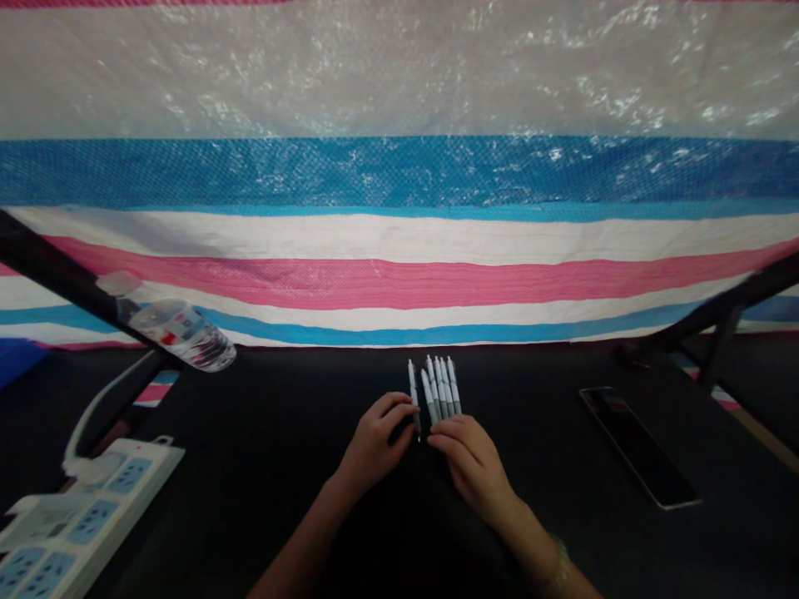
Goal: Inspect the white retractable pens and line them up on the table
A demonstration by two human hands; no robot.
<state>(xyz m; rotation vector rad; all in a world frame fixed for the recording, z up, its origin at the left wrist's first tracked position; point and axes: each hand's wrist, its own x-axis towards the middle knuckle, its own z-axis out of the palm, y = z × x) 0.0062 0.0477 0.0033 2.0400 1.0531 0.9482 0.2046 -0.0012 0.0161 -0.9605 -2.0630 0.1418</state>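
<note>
Several white and grey pens [443, 387] lie side by side on the black table [268, 466], tops pointing away from me. My right hand [471, 462] rests at their near ends, its fingers curled over them. A single pen [413, 384] lies a little to the left of the group, separated by a narrow gap. My left hand [378, 441] has its thumb and fingers closed on this pen around its lower half, and the tip shows below the fingers.
A white power strip [118, 507] with a plugged-in cable sits at the near left. Behind it a clear water bottle [187, 333] lies tilted by a black frame bar. A dark phone [637, 445] lies at the right. Striped plastic sheeting [399, 283] hangs behind the table.
</note>
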